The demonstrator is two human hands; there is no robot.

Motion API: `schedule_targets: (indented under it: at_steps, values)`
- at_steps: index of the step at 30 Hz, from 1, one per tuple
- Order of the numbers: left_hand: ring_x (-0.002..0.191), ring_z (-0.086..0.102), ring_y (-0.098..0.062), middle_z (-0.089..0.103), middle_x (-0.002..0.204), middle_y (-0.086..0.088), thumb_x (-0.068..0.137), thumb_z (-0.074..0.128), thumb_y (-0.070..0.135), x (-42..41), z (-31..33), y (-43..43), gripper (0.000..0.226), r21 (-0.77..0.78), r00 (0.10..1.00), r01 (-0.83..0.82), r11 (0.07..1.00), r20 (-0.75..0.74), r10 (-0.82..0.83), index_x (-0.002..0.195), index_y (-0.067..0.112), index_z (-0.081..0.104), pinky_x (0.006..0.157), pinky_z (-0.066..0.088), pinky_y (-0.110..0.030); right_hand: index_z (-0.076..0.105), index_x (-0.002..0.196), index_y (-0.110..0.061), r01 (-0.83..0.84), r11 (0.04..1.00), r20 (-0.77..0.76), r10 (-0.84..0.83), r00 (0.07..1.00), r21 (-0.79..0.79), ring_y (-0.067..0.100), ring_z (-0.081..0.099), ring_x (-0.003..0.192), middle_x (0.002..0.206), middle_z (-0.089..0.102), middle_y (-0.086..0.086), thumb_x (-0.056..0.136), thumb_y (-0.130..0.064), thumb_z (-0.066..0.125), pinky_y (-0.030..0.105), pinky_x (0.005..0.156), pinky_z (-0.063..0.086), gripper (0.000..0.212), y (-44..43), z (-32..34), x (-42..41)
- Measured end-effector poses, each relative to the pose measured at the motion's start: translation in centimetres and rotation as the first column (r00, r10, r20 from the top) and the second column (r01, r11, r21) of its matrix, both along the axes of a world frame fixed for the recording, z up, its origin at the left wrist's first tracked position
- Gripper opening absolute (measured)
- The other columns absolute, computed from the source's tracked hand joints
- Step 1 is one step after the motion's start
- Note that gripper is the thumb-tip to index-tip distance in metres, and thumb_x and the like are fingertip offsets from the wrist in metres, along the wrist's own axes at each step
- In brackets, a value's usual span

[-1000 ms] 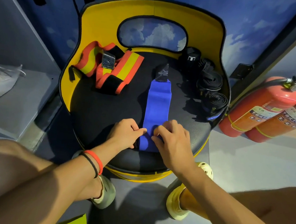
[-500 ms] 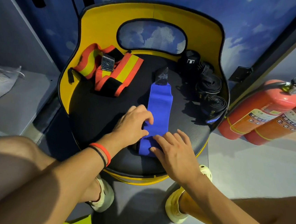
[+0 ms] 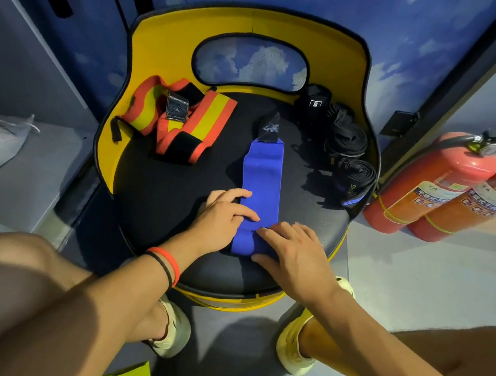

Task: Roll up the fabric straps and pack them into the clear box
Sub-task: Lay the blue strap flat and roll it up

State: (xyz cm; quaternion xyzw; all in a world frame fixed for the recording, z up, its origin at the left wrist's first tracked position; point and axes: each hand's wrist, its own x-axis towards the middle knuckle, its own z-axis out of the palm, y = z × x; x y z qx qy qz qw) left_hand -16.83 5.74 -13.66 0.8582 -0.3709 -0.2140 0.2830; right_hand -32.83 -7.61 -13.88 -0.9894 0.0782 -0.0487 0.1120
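Blue strap, hidden part: the near end of the blue strap (image 3: 261, 183) is covered by the right palm and thumb. A crease is seen just ahead of the fingertips, but whether the end is folded or rolled beneath cannot be told.
Left hand: the left hand (image 3: 223, 215) is laid on the strap's left edge, fingers nearly straight. Two fingertips are rested on the blue cloth and nothing is clasped.
Right hand: the right hand (image 3: 295, 250) is held flat and open. Its straight fingers (image 3: 269, 234) are pressed on the strap opposite the left hand's, and the thumb is set against the near end.
Strap's place: the strap is laid flat between the two hands at its near end and is stretched straight away, far beyond the fingertips.
Black tab: a black tab (image 3: 269, 129) is carried at the far end, well beyond both hands; its print is too small to read.
Striped strap: an orange-and-yellow strap (image 3: 186, 121) is heaped loose beyond and left of the left hand, apart from it.
Black rolls: black rolled straps (image 3: 349, 143) are crowded beyond and right of the right hand; their number cannot be told surely.
Seat: everything is borne on a round black seat (image 3: 161, 197) backed by a yellow backrest (image 3: 163, 46).
Fire extinguishers: two red fire extinguishers (image 3: 435, 181) are stood far right of the right hand, the outer one cut off by the frame.
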Motion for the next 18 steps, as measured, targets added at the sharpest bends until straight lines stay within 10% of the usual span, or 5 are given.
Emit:
schedule_targets:
  at_steps: [5, 18]
  values:
    - [0.138, 0.041, -0.003, 0.047, 0.152, 0.014, 0.102, 0.057, 0.013, 0.1, 1.2, 0.4, 0.025, -0.056, 0.976, -0.050, 0.997, -0.216, 0.036, 0.110, 0.022, 0.079, 0.111, 0.032, -0.024, 0.064, 0.132, -0.028, 0.024, 0.996, -0.077, -0.017, 0.997, 0.084, 0.017, 0.053, 0.104, 0.111, 0.053, -0.004, 0.098, -0.062, 0.033, 0.041, 0.110, 0.035, 0.057, -0.8, 0.9, 0.8]
    - [0.118, 0.060, -0.006, 0.060, 0.129, 0.012, 0.081, 0.085, 0.023, -1.7, 0.4, 2.6, 0.047, -0.145, 0.890, -0.305, 0.941, -0.396, 0.228, 0.125, 0.031, 0.071, 0.103, 0.050, -0.029, 0.054, 0.096, -0.019, 0.410, 0.797, -0.050, -0.435, 0.899, 0.444, 0.017, 0.054, 0.080, 0.111, 0.050, -0.003, 0.097, -0.053, 0.057, 0.028, 0.070, 0.048, 0.034, 0.7, 0.5, 3.0]
